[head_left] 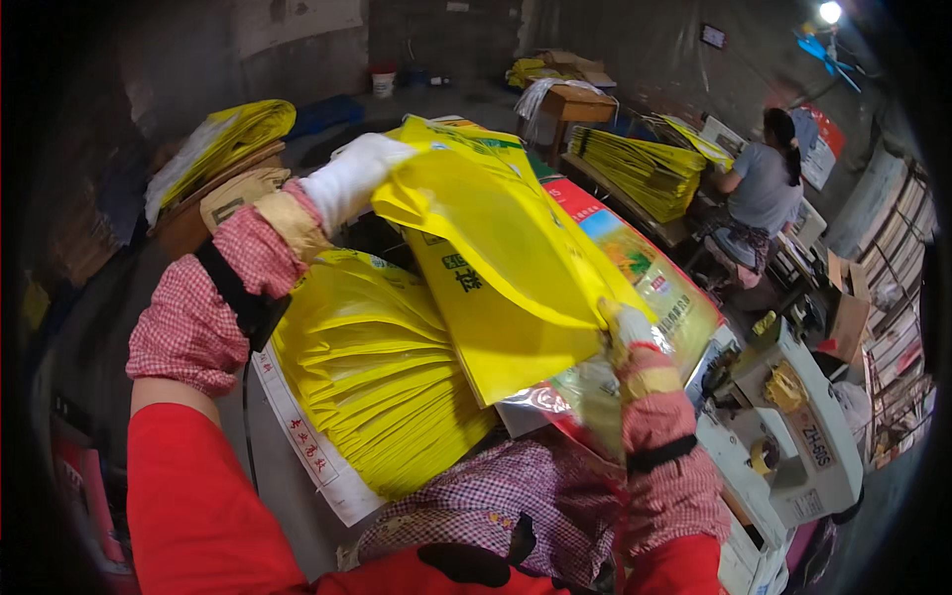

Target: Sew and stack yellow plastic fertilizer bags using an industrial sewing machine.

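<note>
Holding yellow bag (516,233) lengthwise, upper left to lower right.

A blue fan (817,49) sits just below a lit lamp (830,12).

The left hand (357,177) (white-gloved) reaches farther forward than the right hand (630,325), both gripping.

The bag (521,253) is yellow; the oversleeves (188,322) red-and-white checked; gloves (352,178) white.
</note>
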Available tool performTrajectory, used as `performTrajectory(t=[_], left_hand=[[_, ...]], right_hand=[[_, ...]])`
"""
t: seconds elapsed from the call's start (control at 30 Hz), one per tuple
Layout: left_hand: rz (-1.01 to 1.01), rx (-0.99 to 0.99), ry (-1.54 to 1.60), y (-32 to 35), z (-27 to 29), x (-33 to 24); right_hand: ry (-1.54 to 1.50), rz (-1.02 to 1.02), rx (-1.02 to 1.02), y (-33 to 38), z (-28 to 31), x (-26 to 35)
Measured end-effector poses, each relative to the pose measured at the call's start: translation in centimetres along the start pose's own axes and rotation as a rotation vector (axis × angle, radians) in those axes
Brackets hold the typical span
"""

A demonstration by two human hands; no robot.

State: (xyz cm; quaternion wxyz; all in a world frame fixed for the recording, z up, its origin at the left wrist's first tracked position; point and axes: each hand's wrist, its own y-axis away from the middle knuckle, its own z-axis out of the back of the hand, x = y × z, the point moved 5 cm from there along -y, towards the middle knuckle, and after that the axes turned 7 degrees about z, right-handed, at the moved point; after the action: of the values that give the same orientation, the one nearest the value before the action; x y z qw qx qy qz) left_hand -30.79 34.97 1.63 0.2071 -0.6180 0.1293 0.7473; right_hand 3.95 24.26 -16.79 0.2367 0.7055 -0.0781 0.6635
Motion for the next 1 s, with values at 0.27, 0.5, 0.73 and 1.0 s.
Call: performTrajectory(t=[0.27, 0.5, 0.73, 1.0], left_hand=[[0.39, -0.291, 0.297, 12.7, 10.7, 13.3], [0.61, -0.321, 0.301, 25.2, 7.4, 23.1], [0.935, -0.376, 0.297, 30.4, 1.6, 31.8], [0.234, -0.858, -0.868, 25.9, -0.4, 21.9]], right_hand=[[0.07, 0.252, 0.306, -5.3, -18.4, -6.8], [0.925, 0.312, 0.266, 2.1, -23.6, -7.1], [0.934, 0.092, 0.29, 0.7, -19.1, -15.2], [0.768, 0.259, 0.252, -2.6, -18.6, -21.3]])
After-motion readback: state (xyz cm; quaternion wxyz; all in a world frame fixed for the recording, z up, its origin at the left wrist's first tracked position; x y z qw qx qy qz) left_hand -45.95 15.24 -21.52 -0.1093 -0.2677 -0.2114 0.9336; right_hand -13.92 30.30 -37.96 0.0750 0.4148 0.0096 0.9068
